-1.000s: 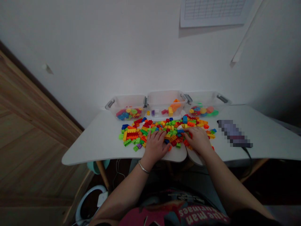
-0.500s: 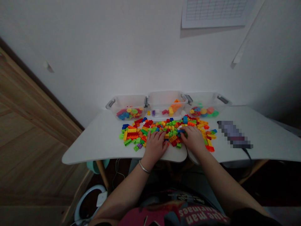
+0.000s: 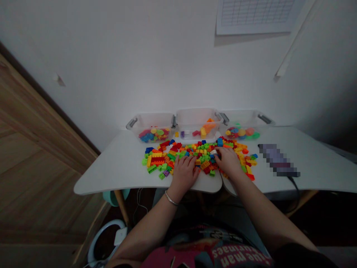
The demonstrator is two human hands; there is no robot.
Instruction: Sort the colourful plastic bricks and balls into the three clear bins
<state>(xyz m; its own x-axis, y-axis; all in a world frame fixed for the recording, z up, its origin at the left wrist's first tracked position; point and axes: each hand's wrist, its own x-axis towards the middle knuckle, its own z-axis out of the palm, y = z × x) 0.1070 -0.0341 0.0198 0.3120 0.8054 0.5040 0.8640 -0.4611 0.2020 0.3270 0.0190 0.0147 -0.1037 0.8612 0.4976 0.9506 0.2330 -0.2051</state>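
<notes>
A pile of colourful toy building bricks (image 3: 205, 154) is spread over the white table (image 3: 111, 171). My left hand (image 3: 184, 171) rests palm down on the near side of the pile, fingers spread and holding nothing. On the right of the pile, my right hand (image 3: 228, 160) is bent, with its thumb and forefinger closed around the edge of a small white building brick (image 3: 214, 152). Blue and green bricks lie just under those fingertips. The undersides of both hands are hidden.
Three clear plastic boxes stand along the wall: a left box (image 3: 150, 121) and a right box (image 3: 245, 116) with colourful pieces, and a middle box (image 3: 195, 116) with a few bricks. A blurred phone-like device (image 3: 279, 160) with a cable lies at the right.
My right hand has shifted slightly up, its fingertips now at the white brick, which shows more clearly. My left hand stays in place.
</notes>
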